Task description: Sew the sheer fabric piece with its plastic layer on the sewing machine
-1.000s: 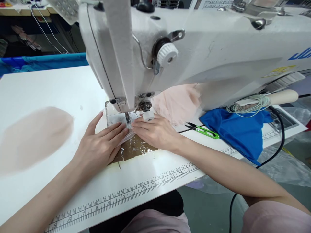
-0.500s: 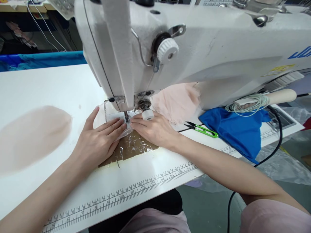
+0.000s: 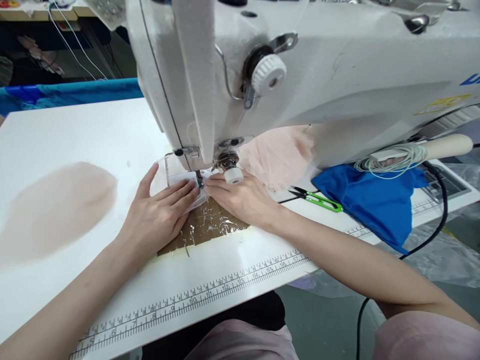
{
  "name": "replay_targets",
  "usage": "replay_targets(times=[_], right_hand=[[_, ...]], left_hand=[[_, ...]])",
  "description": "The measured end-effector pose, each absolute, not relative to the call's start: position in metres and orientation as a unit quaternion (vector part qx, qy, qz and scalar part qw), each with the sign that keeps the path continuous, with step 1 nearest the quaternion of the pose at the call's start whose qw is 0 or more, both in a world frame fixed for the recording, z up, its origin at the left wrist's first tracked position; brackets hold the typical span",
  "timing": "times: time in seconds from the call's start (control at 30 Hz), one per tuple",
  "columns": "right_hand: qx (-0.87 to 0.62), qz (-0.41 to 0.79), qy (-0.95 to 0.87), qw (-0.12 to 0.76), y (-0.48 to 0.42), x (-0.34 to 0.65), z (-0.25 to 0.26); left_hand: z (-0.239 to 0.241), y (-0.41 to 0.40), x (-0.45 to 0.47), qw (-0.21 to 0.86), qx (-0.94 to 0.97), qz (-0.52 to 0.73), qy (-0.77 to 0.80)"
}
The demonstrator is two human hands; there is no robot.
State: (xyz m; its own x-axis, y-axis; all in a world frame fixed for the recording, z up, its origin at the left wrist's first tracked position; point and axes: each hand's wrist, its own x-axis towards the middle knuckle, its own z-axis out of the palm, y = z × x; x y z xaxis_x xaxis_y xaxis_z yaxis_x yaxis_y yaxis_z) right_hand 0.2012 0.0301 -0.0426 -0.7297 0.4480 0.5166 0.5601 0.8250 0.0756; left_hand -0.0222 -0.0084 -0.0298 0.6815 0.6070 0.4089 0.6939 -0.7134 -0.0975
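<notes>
My left hand [image 3: 157, 217] lies flat, fingers stretched out, pressing a small sheer white fabric piece [image 3: 159, 182] against the bed under the presser foot [image 3: 199, 181] of a white sewing machine [image 3: 300, 75]. My right hand [image 3: 243, 197] rests flat on the other side of the needle, fingers extended toward the same piece. The fingertips of both hands nearly meet at the foot. A brown taped patch [image 3: 210, 225] on the table lies just below both hands.
A pale pink sheer piece [image 3: 52, 210] lies at the left of the white table [image 3: 75, 135]. Pink fabric [image 3: 277, 155], green thread snips [image 3: 318, 199] and blue cloth [image 3: 371, 200] sit to the right under the machine arm. A ruler strip [image 3: 210, 290] runs along the front edge.
Both hands have stayed flat at the presser foot; the white piece has fed slightly back under it. The view has shifted a little.
</notes>
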Motion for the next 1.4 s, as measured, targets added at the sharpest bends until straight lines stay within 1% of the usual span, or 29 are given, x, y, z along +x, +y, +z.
replay_targets(times=[0.2,0.37,0.53,0.63,0.7,0.77,0.83,0.9,1.0,1.1,1.27,1.4], right_hand=[[-0.267,-0.103,-0.925,0.25,0.032,0.201,-0.045],[-0.263,-0.116,-0.929,0.234,0.033,0.202,-0.044],[-0.256,-0.126,-0.929,0.235,0.034,0.203,-0.044],[-0.258,-0.13,-0.927,0.24,0.035,0.203,-0.043],[-0.259,-0.137,-0.923,0.252,0.034,0.204,-0.042],[-0.26,-0.146,-0.914,0.277,0.031,0.204,-0.04],[-0.259,-0.148,-0.903,0.309,0.026,0.203,-0.038],[-0.249,-0.127,-0.902,0.329,0.019,0.201,-0.037],[-0.219,-0.077,-0.926,0.299,0.01,0.195,-0.034],[-0.214,-0.074,-0.939,0.26,0.004,0.192,-0.032],[-0.229,-0.046,-0.938,0.257,-0.001,0.192,-0.03],[-0.263,-0.026,-0.945,0.195,-0.003,0.193,-0.028]], left_hand=[[-0.031,-0.008,-0.022,0.127,-0.909,-0.178,-0.356],[-0.029,-0.009,-0.021,0.122,-0.906,-0.179,-0.363],[-0.028,-0.01,-0.022,0.115,-0.9,-0.184,-0.379],[-0.028,-0.011,-0.024,0.11,-0.897,-0.163,-0.396],[-0.025,-0.014,-0.025,0.133,-0.895,-0.139,-0.402],[-0.018,-0.019,-0.025,0.183,-0.889,-0.132,-0.397],[-0.01,-0.023,-0.025,0.231,-0.879,-0.162,-0.384],[-0.006,-0.023,-0.024,0.246,-0.874,-0.195,-0.371],[-0.009,-0.016,-0.026,0.221,-0.89,-0.176,-0.359],[-0.017,-0.007,-0.031,0.171,-0.912,-0.143,-0.345],[-0.022,-0.004,-0.036,0.141,-0.914,-0.149,-0.35],[-0.023,-0.004,-0.037,0.116,-0.919,-0.134,-0.351]])
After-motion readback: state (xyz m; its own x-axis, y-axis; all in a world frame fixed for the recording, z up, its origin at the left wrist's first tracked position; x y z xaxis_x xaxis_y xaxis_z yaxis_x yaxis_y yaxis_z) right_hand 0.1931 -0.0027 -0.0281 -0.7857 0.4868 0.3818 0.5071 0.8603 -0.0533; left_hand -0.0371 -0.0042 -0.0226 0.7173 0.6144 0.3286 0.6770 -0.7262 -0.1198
